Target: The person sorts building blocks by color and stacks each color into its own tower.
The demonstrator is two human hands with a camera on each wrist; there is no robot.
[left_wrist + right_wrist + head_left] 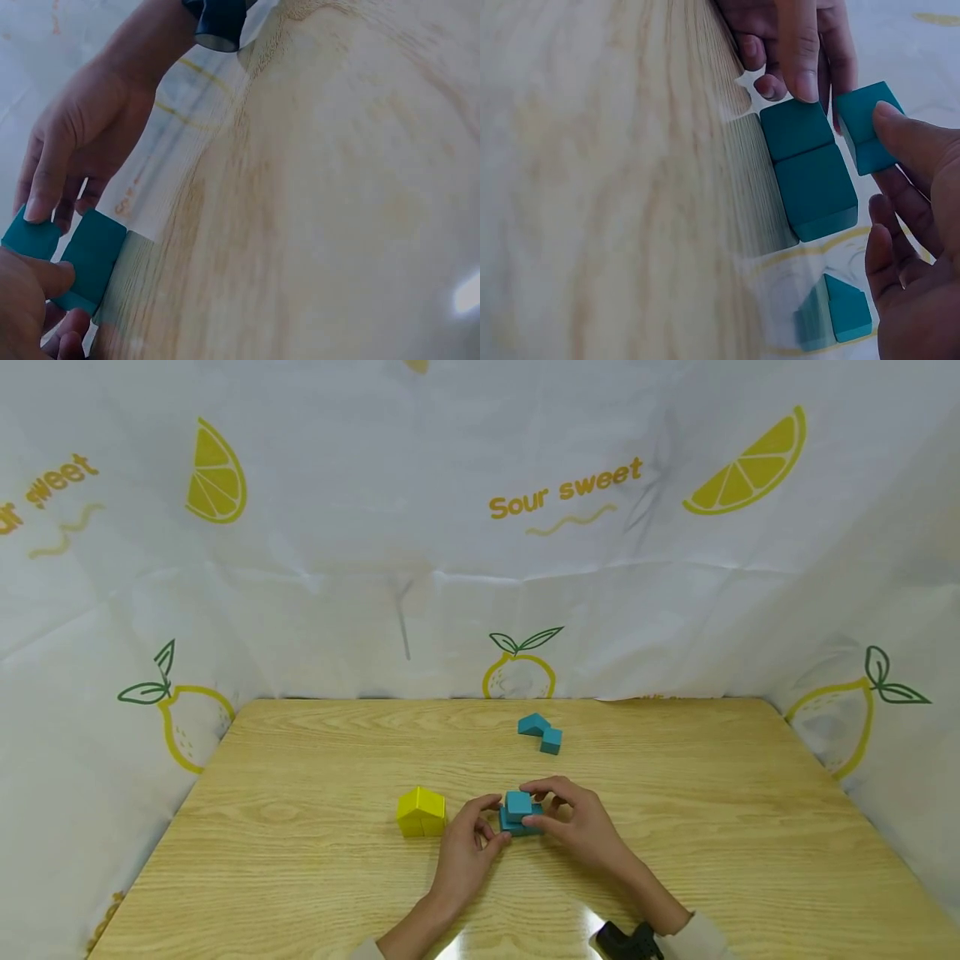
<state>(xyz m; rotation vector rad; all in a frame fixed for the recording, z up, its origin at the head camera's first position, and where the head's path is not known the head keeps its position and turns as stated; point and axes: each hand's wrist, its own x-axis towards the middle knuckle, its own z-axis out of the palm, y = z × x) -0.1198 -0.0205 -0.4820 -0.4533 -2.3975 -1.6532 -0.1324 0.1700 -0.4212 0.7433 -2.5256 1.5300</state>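
My right hand pinches a small blue block between thumb and fingers, over two blue blocks laid side by side. In the right wrist view the pinched block appears beside the top faces of that pair. At the left end of the lower pair, my left hand holds it with thumb and fingers at its sides. The left wrist view shows the left thumb against the lower blocks. Part of the pair is hidden behind my fingers.
Left of my hands stands a yellow house-shaped stack of blocks. Farther back on the wooden table lie a blue sloped block and a blue cube. A lemon-print sheet hangs behind the table.
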